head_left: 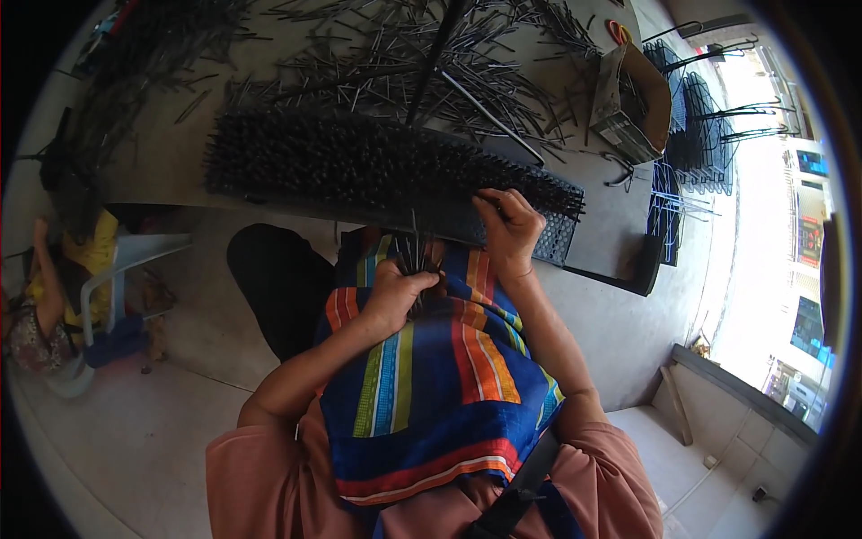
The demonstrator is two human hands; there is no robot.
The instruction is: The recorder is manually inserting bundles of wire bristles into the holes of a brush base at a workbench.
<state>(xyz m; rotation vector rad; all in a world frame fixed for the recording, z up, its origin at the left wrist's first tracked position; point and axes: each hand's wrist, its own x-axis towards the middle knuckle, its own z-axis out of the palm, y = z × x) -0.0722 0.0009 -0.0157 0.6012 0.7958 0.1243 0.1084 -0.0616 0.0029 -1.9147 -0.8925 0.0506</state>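
In my lap, my left hand (pixel 393 296) is closed around a bundle of thin dark rods (pixel 410 251) whose tips point away from me. My right hand (pixel 516 232) is pinched at the near edge of a long perforated board (pixel 562 241). Whatever lies between its fingertips is too small to make out. Densely packed dark rods (pixel 341 162) stand upright over most of the board. Bare holes show at its right end, beside my right hand. A striped, colourful apron (pixel 431 377) covers my lap.
Loose dark rods (pixel 386 76) lie heaped across the table (pixel 620 234) behind the board. An open cardboard box (pixel 620 112) stands at the right, with orange-handled scissors (pixel 618 32) beyond it. Black wire racks (pixel 705 117) are farther right. Another person (pixel 40 332) sits at the far left near a chair (pixel 117 260).
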